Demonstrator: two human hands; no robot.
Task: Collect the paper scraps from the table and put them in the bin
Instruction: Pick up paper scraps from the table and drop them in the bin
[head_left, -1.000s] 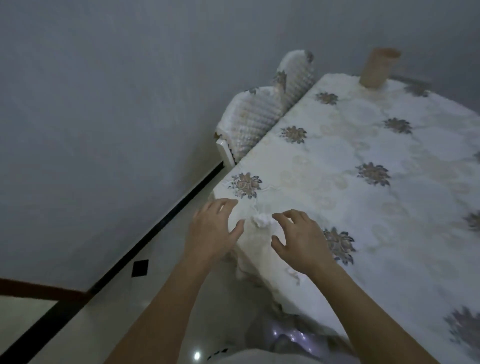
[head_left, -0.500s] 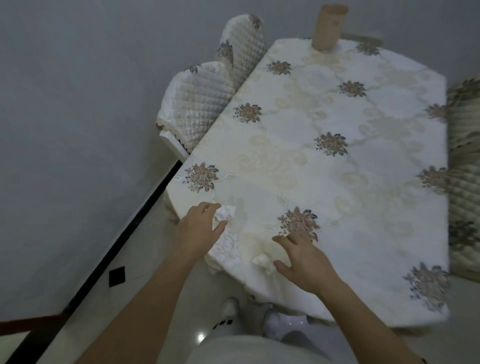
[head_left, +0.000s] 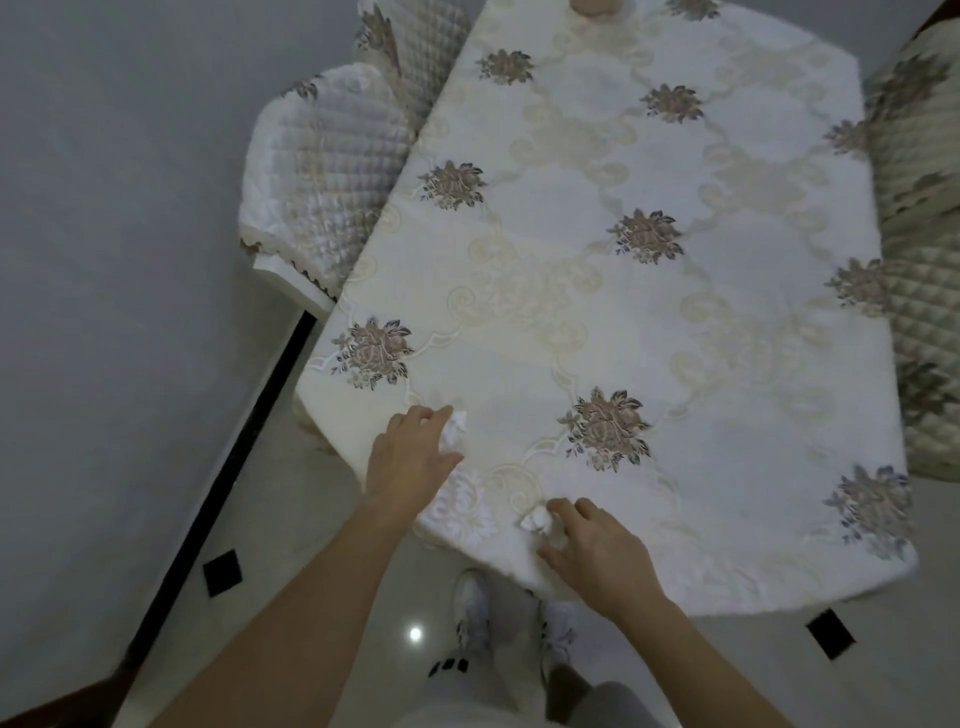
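A table (head_left: 649, 322) under a cream cloth with brown flower motifs fills the middle of the head view. My left hand (head_left: 410, 457) rests at the table's near left corner, its fingers closed around a crumpled white paper scrap (head_left: 455, 425). My right hand (head_left: 592, 551) lies at the near edge, its fingers and thumb pinching a second white paper scrap (head_left: 537, 519) that touches the cloth. No bin is in view.
Quilted chair backs (head_left: 327, 171) stand against the table's left side, and another quilted chair (head_left: 930, 260) on its right. A tan cylinder (head_left: 597, 6) shows at the far edge. The grey wall is close on the left. My shoes (head_left: 472, 608) stand on pale floor tiles.
The view has tilted down and closer to the table. My left hand has closed on one scrap at the corner; my right hand has closed on the second scrap at the near edge.
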